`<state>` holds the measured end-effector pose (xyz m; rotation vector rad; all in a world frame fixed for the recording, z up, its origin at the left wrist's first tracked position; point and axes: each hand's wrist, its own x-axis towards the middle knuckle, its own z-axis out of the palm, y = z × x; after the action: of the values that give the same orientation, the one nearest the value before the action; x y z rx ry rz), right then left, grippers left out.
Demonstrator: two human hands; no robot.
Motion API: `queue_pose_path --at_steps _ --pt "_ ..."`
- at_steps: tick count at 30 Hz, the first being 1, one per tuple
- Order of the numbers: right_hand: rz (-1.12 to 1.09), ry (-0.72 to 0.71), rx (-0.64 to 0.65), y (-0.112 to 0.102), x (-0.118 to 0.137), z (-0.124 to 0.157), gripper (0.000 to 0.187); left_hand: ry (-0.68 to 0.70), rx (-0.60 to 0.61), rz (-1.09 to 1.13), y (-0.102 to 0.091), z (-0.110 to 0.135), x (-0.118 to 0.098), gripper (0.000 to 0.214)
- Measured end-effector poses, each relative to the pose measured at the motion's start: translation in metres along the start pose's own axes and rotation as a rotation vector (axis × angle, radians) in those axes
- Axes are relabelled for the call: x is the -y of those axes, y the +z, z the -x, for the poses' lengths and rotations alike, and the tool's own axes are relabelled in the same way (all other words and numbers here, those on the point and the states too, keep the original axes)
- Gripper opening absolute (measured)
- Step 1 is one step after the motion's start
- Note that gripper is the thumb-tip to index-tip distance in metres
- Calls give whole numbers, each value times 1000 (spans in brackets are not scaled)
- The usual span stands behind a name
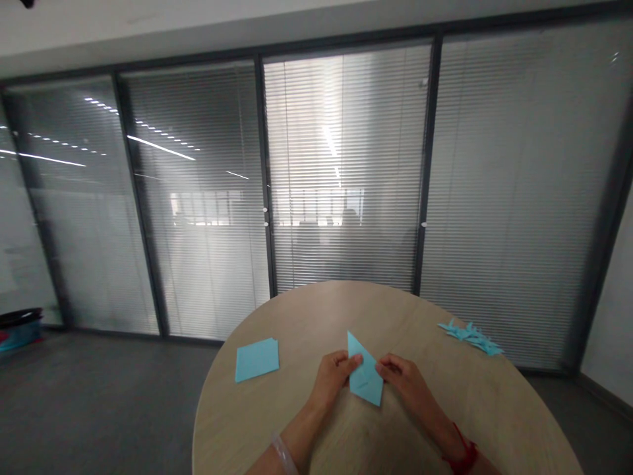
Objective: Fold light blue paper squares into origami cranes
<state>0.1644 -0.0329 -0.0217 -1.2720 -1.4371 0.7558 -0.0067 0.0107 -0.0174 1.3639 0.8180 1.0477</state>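
Note:
My hands hold a sheet of light blue origami paper (366,376) folded into a kite-like shape, just above the round wooden table (376,316). My left hand (335,377) pinches the paper's left side between thumb and fingers. My right hand (398,377) grips its right side the same way. To the left lies a flat square of the same blue paper (256,359). A small heap of folded blue paper pieces (469,336) sits near the table's far right edge.
A translucent bangle circles my left wrist, and a red cord circles my right wrist. Behind the table stands a glass partition with slatted blinds. A dark bin (20,330) rests on the grey floor at the far left.

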Motion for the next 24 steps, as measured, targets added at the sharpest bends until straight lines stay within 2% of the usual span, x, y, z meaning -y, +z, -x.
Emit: queue_pose_path --at_steps 5,15,24 --pt "-9 11 -45 -2 -4 -2 33 -61 134 -41 4 5 0 47" --pt "47 5 -40 0 4 3 30 -50 90 -109 4 7 -1 44" --pt "23 -5 15 -1 5 3 31 -66 113 -29 5 5 0 47"
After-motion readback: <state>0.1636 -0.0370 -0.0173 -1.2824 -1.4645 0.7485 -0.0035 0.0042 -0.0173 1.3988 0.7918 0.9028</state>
